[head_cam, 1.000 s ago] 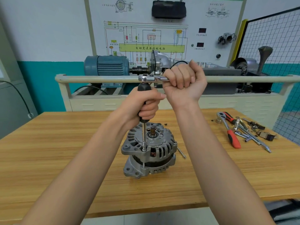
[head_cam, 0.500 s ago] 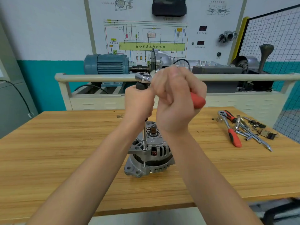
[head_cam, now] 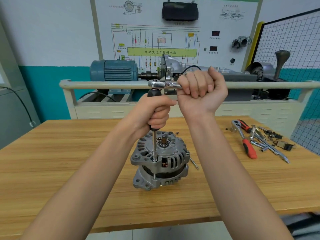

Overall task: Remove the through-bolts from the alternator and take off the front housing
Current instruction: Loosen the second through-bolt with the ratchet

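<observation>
Left hand [head_cam: 152,111]: we grip the driver [head_cam: 154,94] upright on a bolt [head_cam: 154,160].
Right hand [head_cam: 200,90]: we fist the ratchet [head_cam: 159,84].
Board [head_cam: 161,52]: 自动变速器控制电脑.

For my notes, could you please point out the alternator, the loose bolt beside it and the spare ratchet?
alternator [head_cam: 170,154]: head view, front housing top.
loose bolt [head_cam: 194,163]: head view, mid-shank.
spare ratchet [head_cam: 248,147]: head view, red handle.

One alternator [head_cam: 160,160] stands at the table's centre. Two hands, left [head_cam: 152,112] and right [head_cam: 201,91], grip one ratchet [head_cam: 161,84] on one driver [head_cam: 154,135]. One loose bolt [head_cam: 194,163] lies at three o'clock. A second ratchet [head_cam: 244,137] lies at two o'clock among small sockets too jumbled to count.
</observation>
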`<action>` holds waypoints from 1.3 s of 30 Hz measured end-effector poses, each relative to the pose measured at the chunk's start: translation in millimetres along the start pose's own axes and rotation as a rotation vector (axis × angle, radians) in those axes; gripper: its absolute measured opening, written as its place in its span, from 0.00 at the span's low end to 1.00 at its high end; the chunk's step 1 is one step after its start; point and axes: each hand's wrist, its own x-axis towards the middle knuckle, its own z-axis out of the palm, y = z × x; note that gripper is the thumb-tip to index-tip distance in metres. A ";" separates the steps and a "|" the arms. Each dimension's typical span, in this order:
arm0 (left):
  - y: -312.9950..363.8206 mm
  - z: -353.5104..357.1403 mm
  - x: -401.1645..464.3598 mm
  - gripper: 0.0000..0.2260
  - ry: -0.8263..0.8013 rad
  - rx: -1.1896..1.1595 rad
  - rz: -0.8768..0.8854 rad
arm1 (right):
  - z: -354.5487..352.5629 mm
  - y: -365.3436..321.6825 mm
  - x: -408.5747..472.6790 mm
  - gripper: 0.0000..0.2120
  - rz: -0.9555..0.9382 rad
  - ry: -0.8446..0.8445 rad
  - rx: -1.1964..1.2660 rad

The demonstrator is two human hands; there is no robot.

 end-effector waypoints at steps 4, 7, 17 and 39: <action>-4.3 9.4 2.7 0.24 0.287 0.031 0.062 | 10.2 9.0 -17.5 0.23 -0.190 -0.190 -0.333; -6.7 19.0 5.5 0.20 0.504 0.091 0.093 | 16.3 25.0 -33.1 0.20 -0.455 -0.315 -0.667; -4.9 1.4 -0.2 0.20 0.248 0.061 0.103 | 12.9 11.2 -15.9 0.23 -0.219 -0.264 -0.412; -11.1 20.6 6.1 0.18 0.600 0.073 0.170 | 19.2 29.9 -35.1 0.19 -0.494 -0.356 -0.773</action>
